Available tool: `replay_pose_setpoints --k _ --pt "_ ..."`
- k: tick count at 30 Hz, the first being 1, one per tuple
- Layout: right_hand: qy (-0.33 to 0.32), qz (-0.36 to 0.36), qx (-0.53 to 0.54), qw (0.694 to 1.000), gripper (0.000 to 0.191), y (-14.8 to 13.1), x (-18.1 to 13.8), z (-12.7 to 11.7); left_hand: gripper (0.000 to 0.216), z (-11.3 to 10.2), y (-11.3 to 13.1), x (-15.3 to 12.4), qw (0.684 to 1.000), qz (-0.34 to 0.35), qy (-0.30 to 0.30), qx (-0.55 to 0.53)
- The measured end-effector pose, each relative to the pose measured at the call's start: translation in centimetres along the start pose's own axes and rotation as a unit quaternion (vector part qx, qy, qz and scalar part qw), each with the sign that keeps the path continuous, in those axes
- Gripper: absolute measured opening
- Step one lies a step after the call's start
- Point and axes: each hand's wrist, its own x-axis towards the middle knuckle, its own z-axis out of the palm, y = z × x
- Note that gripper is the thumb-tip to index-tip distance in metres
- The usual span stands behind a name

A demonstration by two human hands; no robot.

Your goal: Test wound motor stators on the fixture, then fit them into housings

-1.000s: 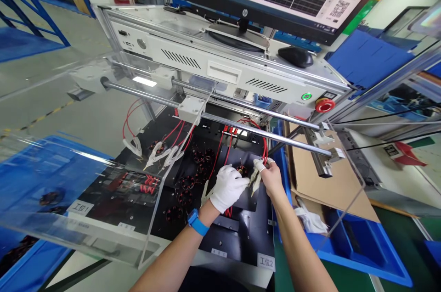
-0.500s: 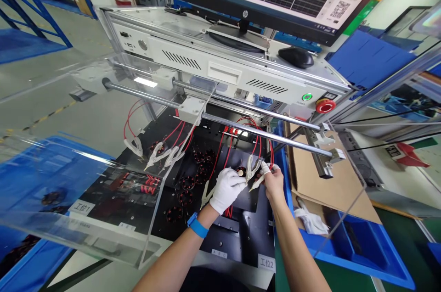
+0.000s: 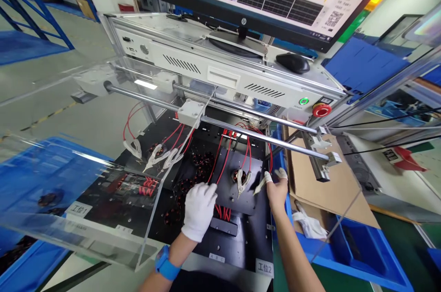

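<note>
Where red wires (image 3: 250, 159) end, white clips (image 3: 245, 185), tapered

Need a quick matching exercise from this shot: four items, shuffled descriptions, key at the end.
Items:
1. left hand
2. right hand
3. wristwatch strap
4. computer mouse

Descriptions:
A. black
B. wearing a white glove
C. blue
D. mostly bare, with white coverings on fingertips

Pairs: 1-B, 2-D, 3-C, 4-A
</note>
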Motion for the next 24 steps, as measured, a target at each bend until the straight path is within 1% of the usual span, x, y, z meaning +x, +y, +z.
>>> replay_pose_setpoints --k 1,2,3,4,5,6,7,8,9,11,12,14,15,16,17,19,20,21,22,24 --pt "-0.007 -0.073 -0.024 0.997 0.054 -0.8 -0.6 -0.1 0.035 0.1 -0.4 -0.2 0.999 -0.046 -0.015 0.014" --pt "-0.037 -0.154 -0.045 0.986 0.047 -1.8 -1.3 -0.1 0.042 0.2 -0.8 -0.3 0.996 -0.079 -0.037 0.020" --pt "-0.090 -0.238 -0.064 0.965 0.038 -2.8 -1.9 -0.1 0.046 0.2 -0.9 -0.2 0.993 -0.100 -0.063 0.018" --pt "-0.158 -0.317 -0.084 0.931 0.032 -3.9 -2.5 -0.1 0.045 0.2 -1.0 0.1 0.990 -0.109 -0.090 0.009" --pt "-0.227 -0.384 -0.107 0.889 0.029 -5.0 -2.9 0.1 0.042 0.2 -1.0 0.3 0.987 -0.114 -0.116 -0.005" --pt "-0.284 -0.437 -0.135 0.843 0.029 -5.8 -3.2 0.2 0.039 0.0 -1.0 0.6 0.982 -0.123 -0.139 -0.019" --pt "-0.324 -0.474 -0.163 0.802 0.029 -6.5 -3.3 0.5 0.039 -0.2 -1.0 0.8 0.977 -0.138 -0.159 -0.033" --pt "-0.347 -0.498 -0.189 0.772 0.028 -7.0 -3.4 0.8 0.042 -0.4 -1.0 1.0 0.971 -0.155 -0.177 -0.050" --pt "-0.361 -0.514 -0.211 0.749 0.027 -7.4 -3.3 1.1 0.047 -0.5 -1.0 1.2 0.963 -0.173 -0.195 -0.071" --pt "-0.374 -0.534 -0.236 0.721 0.023 -7.6 -3.0 1.7 0.059 -0.6 -1.2 1.5 0.948 -0.200 -0.208 -0.137" --pt "-0.376 -0.540 -0.243 0.713 0.023 -7.6 -2.9 1.9 0.061 -0.6 -1.2 1.7 0.941 -0.207 -0.194 -0.183" --pt "-0.376 -0.547 -0.246 0.706 0.019 -7.5 -2.7 2.1 0.059 -0.2 -1.3 2.3 0.920 -0.220 -0.128 -0.299" --pt "-0.373 -0.547 -0.244 0.708 0.017 -7.5 -2.7 2.1 0.055 0.0 -1.3 2.7 0.894 -0.232 -0.089 -0.373" --pt "-0.370 -0.545 -0.240 0.713 0.014 -7.4 -2.7 2.2 0.051 0.2 -1.1 3.1 0.848 -0.254 -0.054 -0.463" --pt "-0.365 -0.540 -0.236 0.720 0.012 -7.3 -2.8 2.2 0.047 0.5 -0.9 3.6 0.783 -0.282 -0.026 -0.554" --pt "-0.356 -0.529 -0.228 0.736 0.013 -7.2 -3.1 2.2 0.041 1.0 -0.3 4.5 0.637 -0.333 0.011 -0.695" --pt "-0.352 -0.523 -0.225 0.743 0.013 -7.2 -3.2 2.2 0.040 1.2 0.1 4.9 0.582 -0.350 0.022 -0.734" --pt "-0.348 -0.518 -0.222 0.749 0.012 -7.2 -3.4 2.3 0.039 1.4 0.4 5.2 0.548 -0.361 0.031 -0.754" --pt "-0.345 -0.514 -0.220 0.754 0.012 -7.2 -3.5 2.3 0.038 1.6 0.8 5.3 0.534 -0.364 0.034 -0.762" --pt "-0.341 -0.509 -0.215 0.761 0.011 -7.2 -3.7 2.3 0.038 1.8 1.4 5.4 0.520 -0.363 0.032 -0.772"
